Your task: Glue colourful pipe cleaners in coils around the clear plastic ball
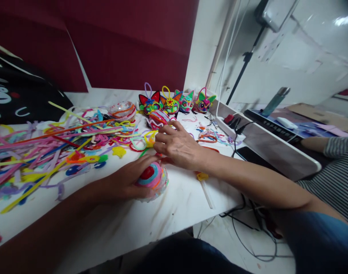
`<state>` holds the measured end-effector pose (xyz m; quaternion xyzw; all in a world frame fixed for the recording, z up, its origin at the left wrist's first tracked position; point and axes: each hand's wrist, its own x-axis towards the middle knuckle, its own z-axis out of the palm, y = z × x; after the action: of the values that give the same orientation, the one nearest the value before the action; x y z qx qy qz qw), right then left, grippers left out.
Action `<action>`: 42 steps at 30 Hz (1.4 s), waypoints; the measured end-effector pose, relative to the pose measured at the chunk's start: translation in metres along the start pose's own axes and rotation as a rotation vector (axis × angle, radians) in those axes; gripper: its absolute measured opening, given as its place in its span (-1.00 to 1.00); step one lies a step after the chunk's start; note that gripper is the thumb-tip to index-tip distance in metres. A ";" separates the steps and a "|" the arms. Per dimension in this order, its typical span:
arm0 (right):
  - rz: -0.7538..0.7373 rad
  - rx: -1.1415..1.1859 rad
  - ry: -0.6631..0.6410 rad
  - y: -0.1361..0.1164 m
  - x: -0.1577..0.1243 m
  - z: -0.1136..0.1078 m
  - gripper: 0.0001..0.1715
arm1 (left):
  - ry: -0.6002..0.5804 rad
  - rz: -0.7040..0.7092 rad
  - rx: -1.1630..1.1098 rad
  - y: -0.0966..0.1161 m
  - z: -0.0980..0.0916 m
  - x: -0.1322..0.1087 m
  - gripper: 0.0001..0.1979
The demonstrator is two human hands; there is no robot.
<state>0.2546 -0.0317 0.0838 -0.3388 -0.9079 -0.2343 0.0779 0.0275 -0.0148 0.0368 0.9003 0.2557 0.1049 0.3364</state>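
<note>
A clear ball (164, 182) with a coil of pink, blue and red pipe cleaner on its side rests near the table's front edge. My left hand (125, 177) is wrapped around it from the left. Over the ball's far side, my right hand (178, 146) has its fingers bent and drawn together. Whatever lies between those fingertips is hidden; a bit of red shows beneath them. Just beyond the right hand sits another ball wound with pink and red pipe cleaner (157, 120). A yellow piece (149, 139) and green loops lie beside the fingers.
Loose pipe cleaners (48, 152) cover the table's left side. Several finished cat-head ornaments (171, 102) stand at the back, near another wrapped clear ball (122, 110). A power strip (227, 127), cables and a phone (256, 158) lie right. A person in a striped sleeve (339, 148) sits beyond.
</note>
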 end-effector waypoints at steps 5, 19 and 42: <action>0.019 -0.027 0.026 -0.001 -0.005 0.004 -0.73 | -0.029 0.013 0.031 -0.004 0.000 0.000 -0.18; 0.043 -0.029 0.153 -0.012 -0.024 0.016 -0.66 | -0.025 0.079 0.122 -0.023 0.005 0.001 -0.26; 0.462 0.386 -0.012 -0.011 -0.125 -0.007 -0.84 | 0.065 0.033 0.248 -0.013 0.007 -0.009 -0.35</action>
<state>0.3422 -0.1146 0.0478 -0.5167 -0.8350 -0.0312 0.1867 0.0175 -0.0153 0.0229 0.9351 0.2627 0.1072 0.2124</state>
